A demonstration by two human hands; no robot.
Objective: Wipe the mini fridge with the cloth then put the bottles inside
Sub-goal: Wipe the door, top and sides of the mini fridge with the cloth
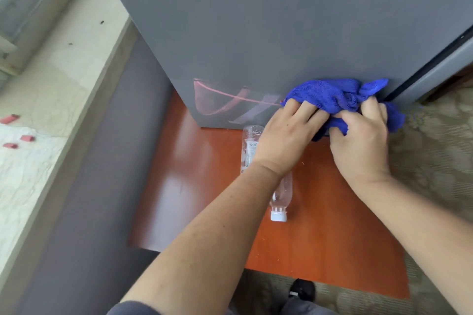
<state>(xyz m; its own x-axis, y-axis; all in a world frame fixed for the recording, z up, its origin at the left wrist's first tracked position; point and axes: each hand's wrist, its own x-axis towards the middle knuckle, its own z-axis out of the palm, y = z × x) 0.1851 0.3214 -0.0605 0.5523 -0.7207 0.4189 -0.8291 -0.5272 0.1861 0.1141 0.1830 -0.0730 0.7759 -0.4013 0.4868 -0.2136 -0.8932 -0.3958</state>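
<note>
The grey mini fridge (256,33) stands on an orange-brown wooden table (332,250). Pink scribble marks (220,97) run across its side near the bottom. A bunched blue cloth (335,94) lies against the fridge's lower right corner. My left hand (286,135) presses its fingers onto the cloth's left part. My right hand (361,140) grips the cloth's right part with curled fingers. A clear plastic bottle (252,146) with a white cap lies on its side on the table, partly hidden under my left wrist.
The fridge door edge with its dark seal (435,64) runs at the right. A pale stone window ledge (51,84) with small red bits lies to the left. Patterned carpet (435,161) lies to the right, and my black shoe (303,289) shows below the table edge.
</note>
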